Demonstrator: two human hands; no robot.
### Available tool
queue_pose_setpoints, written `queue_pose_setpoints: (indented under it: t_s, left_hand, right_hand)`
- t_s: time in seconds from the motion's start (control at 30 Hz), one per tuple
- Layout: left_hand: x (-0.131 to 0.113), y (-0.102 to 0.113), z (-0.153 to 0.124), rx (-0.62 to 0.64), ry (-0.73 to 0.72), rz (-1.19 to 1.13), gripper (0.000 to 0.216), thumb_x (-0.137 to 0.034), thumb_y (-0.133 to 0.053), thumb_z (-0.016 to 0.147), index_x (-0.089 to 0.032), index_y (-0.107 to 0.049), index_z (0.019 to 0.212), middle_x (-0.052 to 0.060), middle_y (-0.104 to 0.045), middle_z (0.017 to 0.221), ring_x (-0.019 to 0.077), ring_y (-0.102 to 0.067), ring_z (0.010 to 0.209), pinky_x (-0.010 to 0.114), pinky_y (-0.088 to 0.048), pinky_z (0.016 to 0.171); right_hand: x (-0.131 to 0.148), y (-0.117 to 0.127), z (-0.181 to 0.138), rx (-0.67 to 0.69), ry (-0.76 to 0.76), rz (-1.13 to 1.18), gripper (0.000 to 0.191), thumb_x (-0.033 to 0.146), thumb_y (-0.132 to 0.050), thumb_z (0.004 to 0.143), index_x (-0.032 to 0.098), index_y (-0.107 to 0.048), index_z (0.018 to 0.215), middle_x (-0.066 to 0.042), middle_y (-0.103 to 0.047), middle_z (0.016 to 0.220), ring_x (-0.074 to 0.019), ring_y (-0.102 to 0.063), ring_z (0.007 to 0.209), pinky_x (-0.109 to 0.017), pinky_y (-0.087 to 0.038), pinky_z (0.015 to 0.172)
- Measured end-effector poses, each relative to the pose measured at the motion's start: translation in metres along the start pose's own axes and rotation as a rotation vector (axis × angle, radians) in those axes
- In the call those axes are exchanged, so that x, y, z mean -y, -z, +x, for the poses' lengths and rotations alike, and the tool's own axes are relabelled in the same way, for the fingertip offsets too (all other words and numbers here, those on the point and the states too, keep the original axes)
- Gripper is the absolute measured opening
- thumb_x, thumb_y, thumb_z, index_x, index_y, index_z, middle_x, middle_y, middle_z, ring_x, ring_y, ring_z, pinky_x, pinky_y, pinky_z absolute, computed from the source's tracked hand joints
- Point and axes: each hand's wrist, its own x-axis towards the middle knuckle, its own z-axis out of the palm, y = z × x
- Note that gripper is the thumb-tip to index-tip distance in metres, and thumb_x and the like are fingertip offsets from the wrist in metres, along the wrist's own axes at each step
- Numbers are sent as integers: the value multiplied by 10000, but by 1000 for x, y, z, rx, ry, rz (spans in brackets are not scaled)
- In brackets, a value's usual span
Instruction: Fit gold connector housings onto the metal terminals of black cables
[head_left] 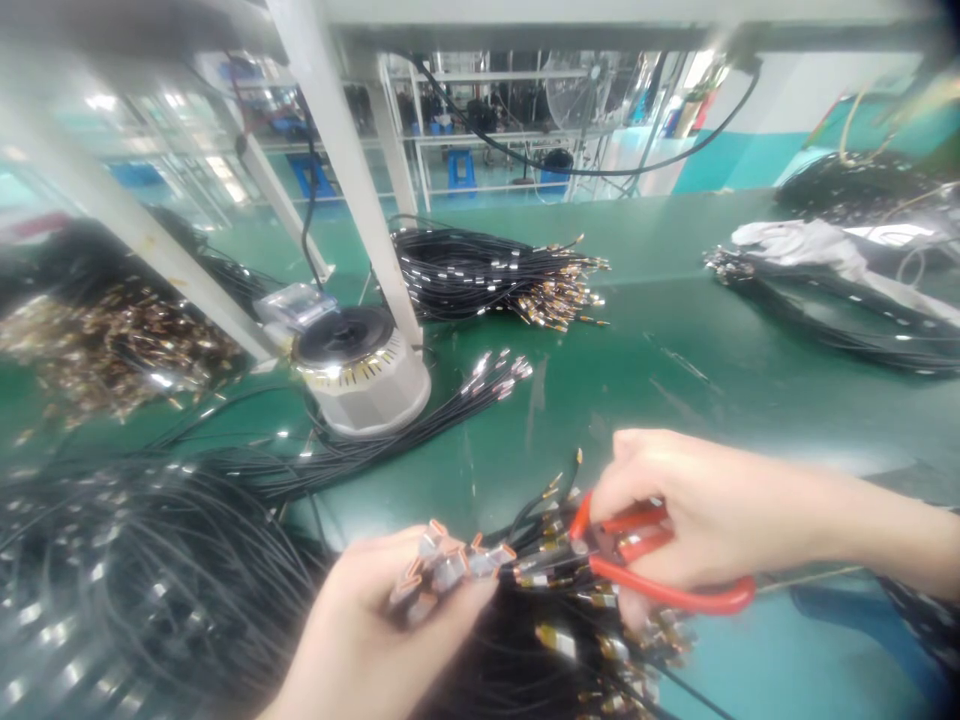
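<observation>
Grey and copper-orange, a cluster of cable ends [450,568] sits low in the middle of the view, above the near edge of the bench, gripped in the left hand [390,625]. Its thumb and fingers are clamped together on the cluster. Just beside it, the right hand [675,490] has its fingers wrapped around a red-handled hand tool [679,598], whose narrow metal nose points at the cluster; whether its jaws meet, I cannot tell.

Beneath both hands lie black cables with gold tips [556,642], some wearing pale sleeves too blurred to read. A big tangle of black cable [142,560], dotted with white tags that are likewise illegible, fills the lower left.

Farther out on the green tabletop [615,390], a thin bundle with whitish ends [495,375] passes a white base with a black round top [375,385], which stands against a white metal post [352,170]. Behind lies a coil of gold-tipped cable [465,270]. White cloth [799,245] rests over cables at the right, and blue stools [461,170] stand beyond.
</observation>
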Motion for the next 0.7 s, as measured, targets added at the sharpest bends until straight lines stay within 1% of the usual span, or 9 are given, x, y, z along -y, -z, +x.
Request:
queue_pose_setpoints:
  t_s: [0.07,0.13,0.27,0.43,0.6,0.7]
  left_hand:
    - [2,-1,-1,-15,-4,40,285,-369,-702,756,-250,-661,500,2,-551,509,167,-508,478,276,-444,475]
    - [2,-3,-2,-44,-5,58,295,-383,-704,758,-257,-655,495,1,-549,503,166,-497,470,281,-439,473]
    - [0,-4,-6,-102,4,70,289,-377,-703,763,-272,-664,496,0,-562,504,172,-500,474,293,-452,492]
    - [-3,-2,-6,-113,-25,78,252,-335,-699,765,-283,-694,519,-11,-559,493,168,-495,458,287,-447,473]
    - [-1,-3,-4,-138,-128,21,110,-300,-708,747,-309,-773,659,-32,-553,484,158,-456,422,278,-419,426]
    - [1,-2,-4,-140,-137,-7,88,-277,-716,737,-316,-787,705,-40,-557,485,154,-458,418,268,-416,417]
  right_hand:
    - [1,0,1,60,-31,24,227,241,-711,748,215,-613,545,58,-446,475,-118,-412,604,-210,-289,539]
    - [1,-1,1,69,-45,46,218,268,-720,749,222,-619,561,58,-436,482,-123,-409,615,-214,-297,568]
    - [0,-6,3,45,-49,60,312,404,-755,720,214,-584,542,48,-389,482,-141,-380,633,-223,-289,579]
    - [-2,-9,5,95,-108,60,389,483,-757,707,203,-545,537,35,-357,492,-159,-374,685,-219,-269,559]
    - [-6,-13,4,111,-130,128,479,522,-750,700,190,-453,525,29,-345,519,-161,-358,720,-217,-252,532]
    - [-9,-15,3,113,-121,166,457,533,-746,703,193,-486,542,29,-364,535,-160,-361,732,-220,-252,535]
